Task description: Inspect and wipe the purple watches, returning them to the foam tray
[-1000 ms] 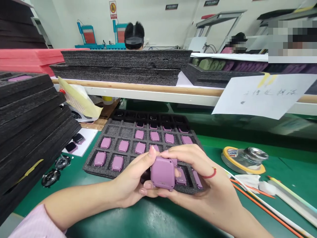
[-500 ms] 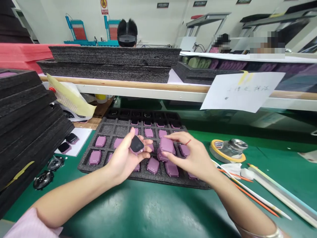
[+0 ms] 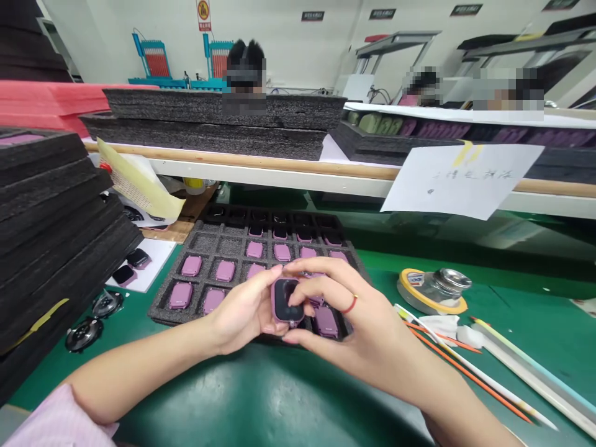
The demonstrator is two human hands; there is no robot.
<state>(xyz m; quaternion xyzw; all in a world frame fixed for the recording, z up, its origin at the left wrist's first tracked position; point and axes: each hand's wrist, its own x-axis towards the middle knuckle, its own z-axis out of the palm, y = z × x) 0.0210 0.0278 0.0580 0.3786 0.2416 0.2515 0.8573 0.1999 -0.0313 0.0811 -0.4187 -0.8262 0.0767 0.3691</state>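
Both hands meet over the near edge of a black foam tray (image 3: 205, 239) whose pockets hold several purple watch bodies (image 3: 191, 266). My left hand (image 3: 242, 310) and my right hand (image 3: 335, 316) together grip one purple watch body (image 3: 285, 302), its dark screen facing up. The right thumb rests on the screen, and the left fingers pinch its left side. A red band sits on a right finger.
Stacks of black foam trays (image 3: 56, 205) rise at the left. A tape roll with a metal cup (image 3: 435, 287) and thin sticks (image 3: 470, 360) lie on the green mat at the right. A shelf with foam slabs (image 3: 223, 118) and a paper sheet (image 3: 460, 177) crosses behind; other people sit beyond.
The hands had drawn apart, left with a screen-up watch and right lowering another to the tray. Now they are together again on the screen-up watch.
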